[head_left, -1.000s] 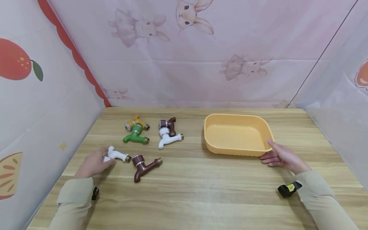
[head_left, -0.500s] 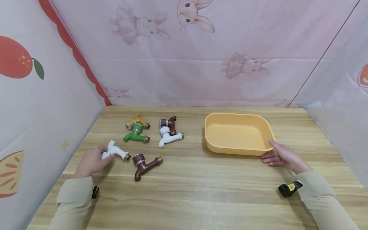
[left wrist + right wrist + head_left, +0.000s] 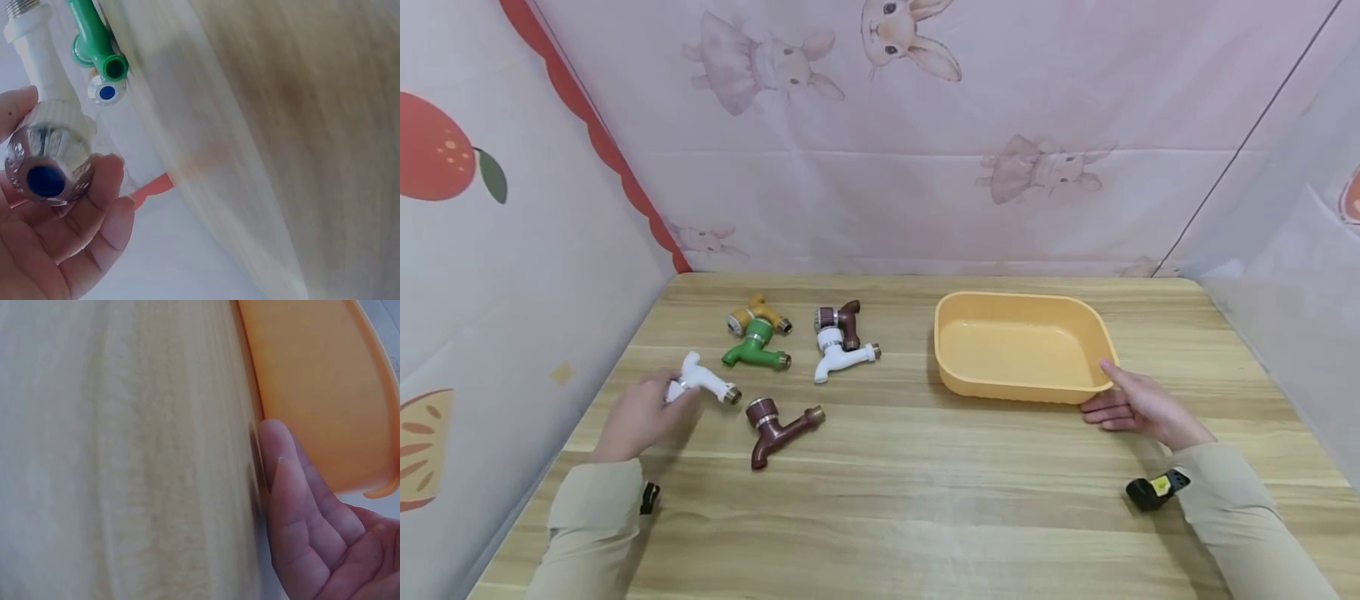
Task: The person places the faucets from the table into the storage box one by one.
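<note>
The tray (image 3: 1019, 389) was yellow-orange. The table (image 3: 925, 500) was light brown wood with stripes. One tap (image 3: 703, 382) was white with a shiny cap and a blue dot, another white (image 3: 842, 360), one green (image 3: 752, 352), one yellow (image 3: 756, 314), two dark red-brown (image 3: 778, 427). The wall cloth (image 3: 925, 167) was pink with bunnies.

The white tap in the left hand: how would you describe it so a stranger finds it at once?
On the wooden table, left of the yellow tray, lie several taps. Only this white tap is gripped by the left hand; the other white tap lies free beside a brown tap.
</note>
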The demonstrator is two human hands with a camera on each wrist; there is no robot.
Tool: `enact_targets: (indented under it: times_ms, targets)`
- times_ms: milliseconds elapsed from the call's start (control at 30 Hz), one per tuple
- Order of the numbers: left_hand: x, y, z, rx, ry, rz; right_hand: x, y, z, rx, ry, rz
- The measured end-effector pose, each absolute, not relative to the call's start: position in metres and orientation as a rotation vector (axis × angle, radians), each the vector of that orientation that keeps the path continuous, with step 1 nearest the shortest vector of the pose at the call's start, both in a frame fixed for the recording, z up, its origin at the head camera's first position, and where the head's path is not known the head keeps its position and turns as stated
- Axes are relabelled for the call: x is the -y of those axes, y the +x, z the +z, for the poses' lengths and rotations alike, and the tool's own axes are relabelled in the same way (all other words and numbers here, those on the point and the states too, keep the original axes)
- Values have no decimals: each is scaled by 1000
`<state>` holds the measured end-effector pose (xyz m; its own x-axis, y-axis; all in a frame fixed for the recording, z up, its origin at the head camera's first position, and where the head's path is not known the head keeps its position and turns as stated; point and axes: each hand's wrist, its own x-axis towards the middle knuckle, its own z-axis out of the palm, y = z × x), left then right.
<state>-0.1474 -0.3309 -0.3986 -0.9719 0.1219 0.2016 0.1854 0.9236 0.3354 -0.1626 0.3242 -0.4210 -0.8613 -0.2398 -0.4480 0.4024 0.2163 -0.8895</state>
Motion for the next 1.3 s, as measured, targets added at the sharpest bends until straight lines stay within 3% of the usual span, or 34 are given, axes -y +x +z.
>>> enact_targets:
  times_ms: [1300]
  targets:
    - [313, -158, -396, 2654, -118, -1039, -323, -163, -421, -2000, 129, -1697]
